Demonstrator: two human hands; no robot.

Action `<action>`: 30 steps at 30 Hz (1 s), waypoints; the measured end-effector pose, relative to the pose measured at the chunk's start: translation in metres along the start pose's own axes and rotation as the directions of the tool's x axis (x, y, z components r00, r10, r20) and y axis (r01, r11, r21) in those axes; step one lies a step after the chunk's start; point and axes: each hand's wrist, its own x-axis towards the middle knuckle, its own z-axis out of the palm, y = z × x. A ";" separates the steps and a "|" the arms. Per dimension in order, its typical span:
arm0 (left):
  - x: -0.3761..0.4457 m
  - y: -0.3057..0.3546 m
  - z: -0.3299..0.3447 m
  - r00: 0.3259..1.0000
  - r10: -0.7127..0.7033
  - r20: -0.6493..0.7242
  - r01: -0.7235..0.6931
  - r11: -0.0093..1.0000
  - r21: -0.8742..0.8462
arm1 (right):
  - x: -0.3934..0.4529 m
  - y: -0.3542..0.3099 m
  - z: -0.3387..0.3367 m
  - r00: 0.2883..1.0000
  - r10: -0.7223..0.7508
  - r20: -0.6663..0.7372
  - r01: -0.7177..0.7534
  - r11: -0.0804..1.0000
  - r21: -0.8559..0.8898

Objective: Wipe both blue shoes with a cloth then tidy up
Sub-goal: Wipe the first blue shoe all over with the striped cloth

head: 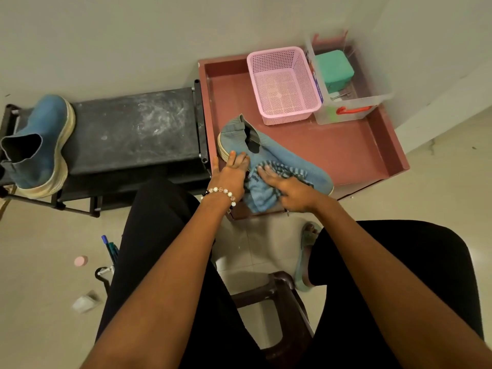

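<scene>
Plain off-white wall (133, 35) along the top, corner at right. Floor (40, 249) pale glossy tile, light reflecting off it near the stool. Black metal-frame shoe rack (133, 129) against the wall, top surface scuffed with white marks. Just beside it on the right, a reddish-brown bench (346, 150) with raised rim. Dark brown plastic stool (282, 296) below centre.
</scene>
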 end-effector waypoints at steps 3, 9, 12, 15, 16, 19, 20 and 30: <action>0.000 -0.002 0.000 1.000 0.012 0.002 -0.012 1.000 -0.018 | -0.030 0.012 -0.008 0.999 0.034 0.035 -0.036 0.998 0.060; -0.004 -0.007 0.002 0.997 0.043 -0.071 -0.040 0.999 0.037 | -0.074 -0.009 -0.038 0.933 0.245 -0.263 -0.043 0.802 0.595; -0.004 -0.005 0.005 0.995 0.056 -0.089 -0.050 0.997 0.062 | -0.079 -0.007 -0.052 0.632 0.449 -0.631 0.241 0.661 0.711; -0.009 -0.001 0.001 0.991 0.063 -0.116 -0.055 0.996 0.063 | -0.076 -0.009 -0.057 0.438 0.419 -0.796 0.283 0.776 0.564; -0.012 0.002 -0.001 0.989 0.069 -0.130 -0.060 0.996 0.069 | -0.074 -0.011 -0.056 0.440 0.408 -0.800 0.241 0.805 0.543; -0.020 0.012 -0.001 0.978 0.088 -0.191 -0.081 0.996 0.042 | -0.063 0.002 -0.034 0.675 0.301 -0.674 -0.038 0.926 0.375; -0.022 0.015 0.001 0.972 0.098 -0.212 -0.095 0.995 0.023 | -0.058 0.007 -0.025 0.764 0.266 -0.588 -0.143 0.958 0.248; -0.025 0.017 0.015 0.983 0.110 -0.148 -0.099 0.992 0.076 | -0.059 -0.006 -0.008 0.853 0.341 -0.395 -0.240 0.929 0.282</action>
